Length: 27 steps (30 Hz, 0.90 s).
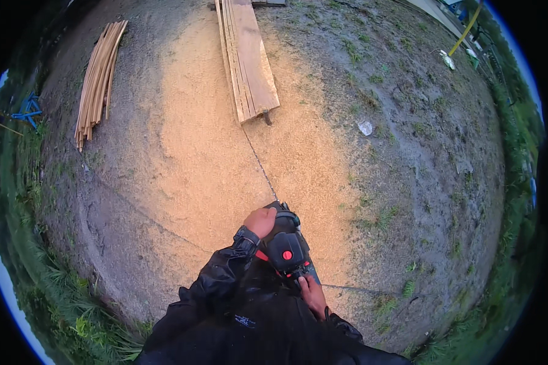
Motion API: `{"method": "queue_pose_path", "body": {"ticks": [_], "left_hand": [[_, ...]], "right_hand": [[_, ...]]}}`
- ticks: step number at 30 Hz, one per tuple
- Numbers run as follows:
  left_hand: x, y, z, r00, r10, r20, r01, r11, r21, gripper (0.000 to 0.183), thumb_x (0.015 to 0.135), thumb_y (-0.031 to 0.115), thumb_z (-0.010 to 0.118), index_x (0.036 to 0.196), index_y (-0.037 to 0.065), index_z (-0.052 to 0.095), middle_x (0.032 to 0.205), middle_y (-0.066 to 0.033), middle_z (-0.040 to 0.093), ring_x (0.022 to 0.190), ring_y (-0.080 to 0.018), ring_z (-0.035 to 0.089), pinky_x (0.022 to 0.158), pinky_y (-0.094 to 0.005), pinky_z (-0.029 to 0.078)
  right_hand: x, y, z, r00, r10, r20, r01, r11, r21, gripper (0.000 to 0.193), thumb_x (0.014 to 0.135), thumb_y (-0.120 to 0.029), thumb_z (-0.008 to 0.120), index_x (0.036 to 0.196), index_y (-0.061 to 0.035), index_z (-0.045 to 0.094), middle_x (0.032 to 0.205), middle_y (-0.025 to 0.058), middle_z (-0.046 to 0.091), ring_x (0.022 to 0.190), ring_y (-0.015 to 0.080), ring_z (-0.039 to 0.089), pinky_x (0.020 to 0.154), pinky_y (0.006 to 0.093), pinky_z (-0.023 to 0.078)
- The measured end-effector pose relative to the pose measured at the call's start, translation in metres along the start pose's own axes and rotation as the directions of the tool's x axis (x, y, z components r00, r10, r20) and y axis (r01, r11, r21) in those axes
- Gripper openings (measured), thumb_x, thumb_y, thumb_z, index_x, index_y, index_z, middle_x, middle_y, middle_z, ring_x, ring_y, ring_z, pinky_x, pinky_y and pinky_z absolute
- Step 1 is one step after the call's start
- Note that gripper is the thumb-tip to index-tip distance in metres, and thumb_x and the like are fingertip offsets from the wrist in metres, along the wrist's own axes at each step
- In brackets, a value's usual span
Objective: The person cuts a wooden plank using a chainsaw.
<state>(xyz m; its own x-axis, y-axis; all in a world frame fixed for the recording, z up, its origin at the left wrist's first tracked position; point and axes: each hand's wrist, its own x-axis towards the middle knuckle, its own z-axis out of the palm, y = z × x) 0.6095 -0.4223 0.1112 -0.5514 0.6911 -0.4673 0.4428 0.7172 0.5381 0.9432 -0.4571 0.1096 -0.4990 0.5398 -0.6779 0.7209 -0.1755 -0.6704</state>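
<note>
I hold a chainsaw with a black body and red parts in front of me. My left hand is closed round its front handle. Behind the body, my right hand grips the rear handle. The thin bar and chain, seen nearly edge-on, point away toward the near end of a wide wooden plank. I cannot tell whether the bar's tip touches the wood. Several long, narrow cuts or strips run along the plank's left side.
Sawdust covers the ground around the plank. A stack of narrow wooden strips lies at the far left. A dark, thin line crosses the ground on the right. Pale litter and a yellow pole are farther right.
</note>
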Motion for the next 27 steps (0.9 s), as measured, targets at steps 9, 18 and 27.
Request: {"method": "queue_pose_path", "body": {"ticks": [9,18,27], "left_hand": [[0.058,-0.015,0.008,0.981,-0.185,0.052,0.185,0.983,0.005,0.055,0.097,0.047,0.040,0.095,0.003,0.074,0.096,-0.0255,0.071,0.094,-0.0467,0.068,0.084,-0.0524,0.053],[0.085,-0.028,0.004,0.974,-0.182,0.137,0.180,0.983,0.023,0.053,0.097,0.047,0.040,0.098,0.008,0.076,0.101,-0.0225,0.073,0.096,-0.0450,0.069,0.085,-0.0519,0.054],[0.122,-0.042,-0.001,0.967,-0.161,0.198,0.154,0.987,0.049,0.055,0.098,0.045,0.036,0.100,0.007,0.076,0.106,-0.0222,0.072,0.100,-0.0441,0.068,0.089,-0.0527,0.053]], "right_hand": [[0.069,0.001,0.033,0.998,0.070,-0.007,-0.069,0.995,0.077,0.049,0.106,-0.045,0.046,0.124,-0.0015,0.059,0.085,0.0198,0.064,0.081,0.0342,0.062,0.073,0.0459,0.048],[0.085,0.001,0.059,0.994,0.104,-0.039,-0.100,0.990,0.101,0.045,0.105,-0.043,0.048,0.120,-0.0027,0.061,0.070,0.0097,0.060,0.064,0.0205,0.059,0.060,0.0377,0.045],[0.118,-0.031,0.058,0.975,0.215,0.049,-0.219,0.968,0.120,0.046,0.106,-0.044,0.048,0.122,-0.0023,0.059,0.069,0.0088,0.059,0.062,0.0199,0.058,0.058,0.0376,0.043]]}}
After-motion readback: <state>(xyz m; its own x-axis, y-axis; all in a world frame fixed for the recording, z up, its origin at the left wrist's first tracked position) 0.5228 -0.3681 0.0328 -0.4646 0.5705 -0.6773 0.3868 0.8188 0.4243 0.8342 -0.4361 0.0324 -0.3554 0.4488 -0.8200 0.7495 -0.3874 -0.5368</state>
